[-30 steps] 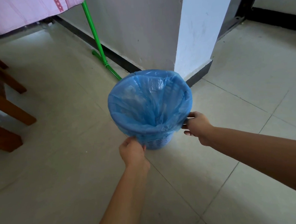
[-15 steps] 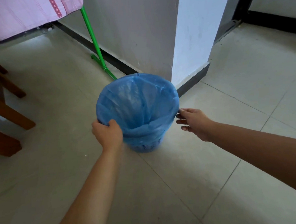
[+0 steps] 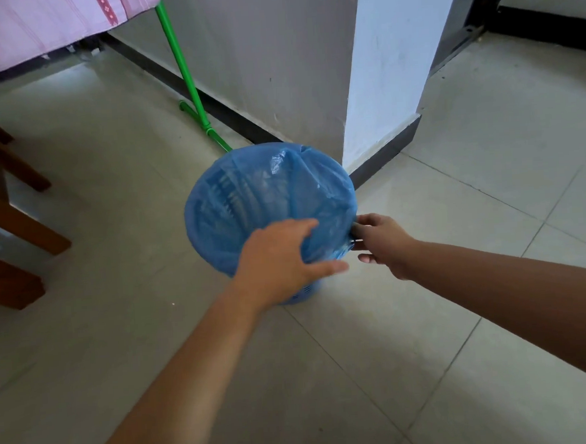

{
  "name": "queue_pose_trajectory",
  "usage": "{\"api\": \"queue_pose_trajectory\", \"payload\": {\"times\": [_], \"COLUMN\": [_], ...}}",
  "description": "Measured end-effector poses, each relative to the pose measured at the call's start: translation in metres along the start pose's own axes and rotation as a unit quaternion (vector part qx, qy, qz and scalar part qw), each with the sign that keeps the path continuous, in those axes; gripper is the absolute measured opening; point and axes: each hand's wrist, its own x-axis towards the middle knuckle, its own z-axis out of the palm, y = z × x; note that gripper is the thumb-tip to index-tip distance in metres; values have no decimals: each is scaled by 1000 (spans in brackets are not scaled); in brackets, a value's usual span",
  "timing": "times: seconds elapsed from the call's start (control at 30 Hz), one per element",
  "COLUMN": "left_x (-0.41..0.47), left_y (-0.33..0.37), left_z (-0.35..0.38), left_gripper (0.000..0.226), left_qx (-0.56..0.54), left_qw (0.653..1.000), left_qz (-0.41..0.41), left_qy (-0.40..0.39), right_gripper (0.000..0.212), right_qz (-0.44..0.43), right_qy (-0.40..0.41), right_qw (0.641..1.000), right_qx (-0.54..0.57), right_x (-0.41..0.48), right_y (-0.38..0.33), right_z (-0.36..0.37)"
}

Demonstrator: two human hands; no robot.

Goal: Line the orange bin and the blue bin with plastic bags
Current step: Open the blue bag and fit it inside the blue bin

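Head view: bin point(image 3: 300, 295), lined with bag point(image 3: 249, 197), stands on floor point(image 3: 430, 350) beside pillar point(image 3: 388, 61). Over the near rim left hand point(image 3: 280, 257) lies spread, fingers straight, on bag; right hand point(image 3: 383, 242) pinches bag's edge at right rim

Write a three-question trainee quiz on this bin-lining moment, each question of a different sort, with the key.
1. True or false: the plastic bag lies flat on the floor beside the blue bin.
2. What stands along the wall behind the bin? A: a green pole. B: a red ladder. C: a black umbrella.
3. Fill in: the right hand pinches the bag at the bin's ____.

Key: 1 false, the bag is inside the bin and folded over its top; 2 A; 3 rim.
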Motion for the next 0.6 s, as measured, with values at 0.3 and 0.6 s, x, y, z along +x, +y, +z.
{"api": "queue_pose_trajectory", "payload": {"times": [0.3,0.6], "left_x": [-3,5], "left_y": [-52,-18], "left_z": [-18,-5], "left_gripper": [35,71], "left_qx": [49,21], "left_qw": [998,1000], "left_qz": [-3,9], "left_qy": [-36,-5], "right_gripper": [23,16], "right_qz": [24,41], "right_qy": [-26,-36], "right_qw": [993,998], "right_qx": [115,-30], "right_x": [9,11], "right_y": [-25,-16], "right_z": [-8,12]}}
